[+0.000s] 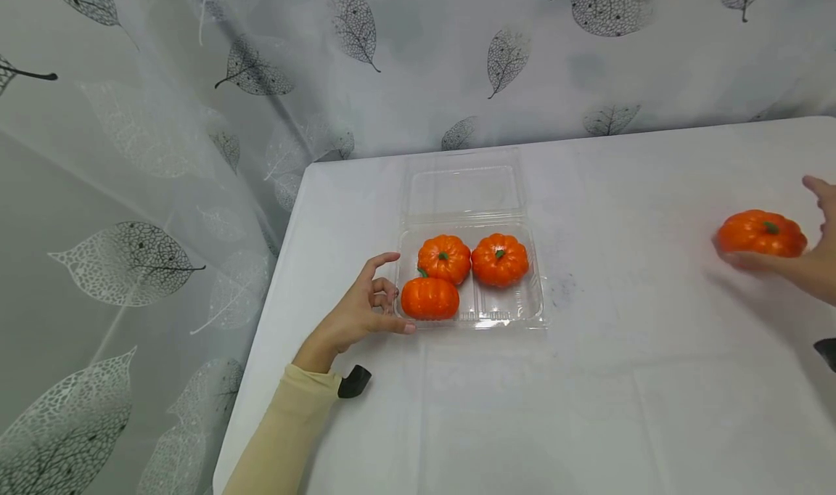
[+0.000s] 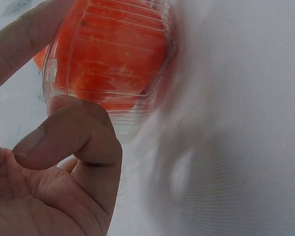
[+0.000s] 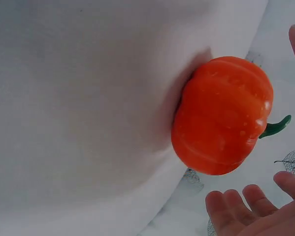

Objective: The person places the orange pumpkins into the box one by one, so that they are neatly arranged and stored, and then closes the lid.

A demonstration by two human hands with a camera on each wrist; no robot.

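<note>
A hinged clear plastic container [image 1: 496, 303] lies with its lid [image 1: 464, 186] folded back. Inside are three small orange pumpkins with green stems: one at the back left [image 1: 444, 260], one at the right [image 1: 500, 260] and one at the front left [image 1: 429, 298]. At the container's left end my left hand [image 1: 367, 306] holds its side, the thumb near the front corner, the other fingers bent. On the right, another orange pumpkin [image 1: 763, 234] sits on the table. My right hand [image 1: 819, 252] is spread around its right side; in the right wrist view the fingers [image 3: 258, 201] stand apart from it.
A white-covered table [image 1: 620, 393] bears everything. Behind it and along its left side hangs a pale curtain [image 1: 431, 52] with a leaf pattern. A wide stretch of tabletop lies between the container and the pumpkin on the right.
</note>
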